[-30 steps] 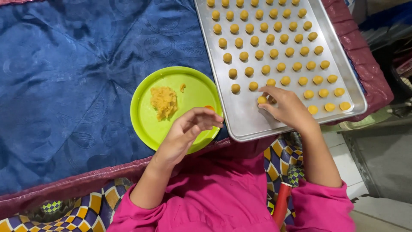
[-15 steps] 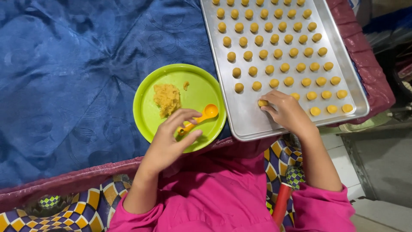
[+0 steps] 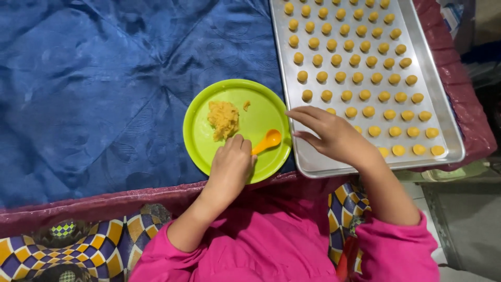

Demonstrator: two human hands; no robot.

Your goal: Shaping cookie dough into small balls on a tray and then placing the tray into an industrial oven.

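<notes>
Blue quilted cloth (image 3: 94, 89) over most of the surface, with wide free room on the left side and behind the plate. Dark red border (image 3: 104, 201) along the near edge, just in front of the body in pink sleeves (image 3: 271, 250).

Metal baking tray (image 3: 422, 47) at the right, slightly tilted, its right and near rims close to the edge of the surface; little room left on that side. Rows of small yellow dough balls (image 3: 355, 78) filling nearly the whole tray, only a narrow bare strip along the near left corner.

Round green plate (image 3: 201, 136) just beside the left rim of the tray, its near edge close to the red border. On the plate a small heap of yellow dough (image 3: 223, 119), a loose crumb (image 3: 246, 105) near it, and an orange spoon (image 3: 267, 141) lying with its bowl toward the tray.

Right hand (image 3: 334, 137) above the near left corner of the tray, fingers spread and loose, holding nothing visible; fingertips reaching toward the plate edge.

Left hand (image 3: 229, 167) over the near part of the plate, fingers curled downward beside the heap, touching or covering the handle of the spoon; whether closed on the handle, cannot tell.
</notes>
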